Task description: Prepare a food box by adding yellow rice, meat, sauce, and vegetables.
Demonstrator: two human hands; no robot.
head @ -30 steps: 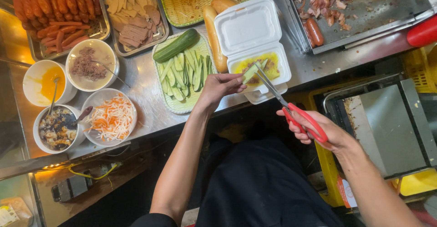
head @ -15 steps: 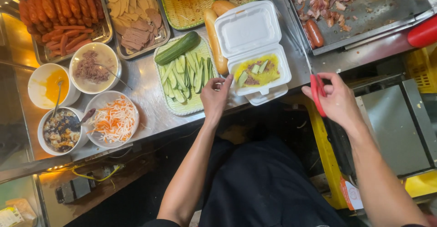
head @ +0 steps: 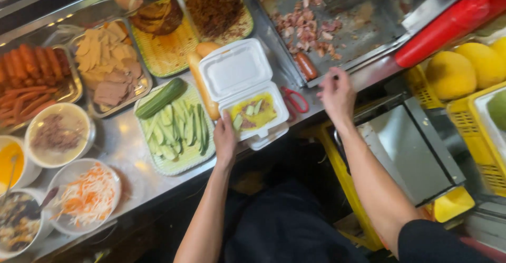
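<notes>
**Box steadied at the front edge, right hand up by the griddle**

Left hand (head: pixel 225 139): fingers loosely open, tips touching the front-left wall of the white foam clamshell box (head: pixel 247 97). Not clamped on it, just bracing. Box sits at the front edge of the steel surface (head: pixel 126 147), lid hinged open toward the back, yellow egg with cucumber slices and meat bits in the lower half.

Right hand (head: pixel 337 94): fingers curled, at the griddle's (head: pixel 363 28) front lip near a sausage (head: pixel 305 65). Cannot tell if it's pinching anything. Red-handled scissors (head: pixel 294 100) lie released on the surface between box and that hand.

Left of the box: bread roll (head: pixel 203 86) touching its side, then the green tray of sliced cucumber (head: pixel 176 128).

Judgement: foam is light and overhangs the edge slightly, so keep the left hand pressing on the wall, not the floppy lid. Bring griddle items low and straight across; the scissors lie in that path.
</notes>
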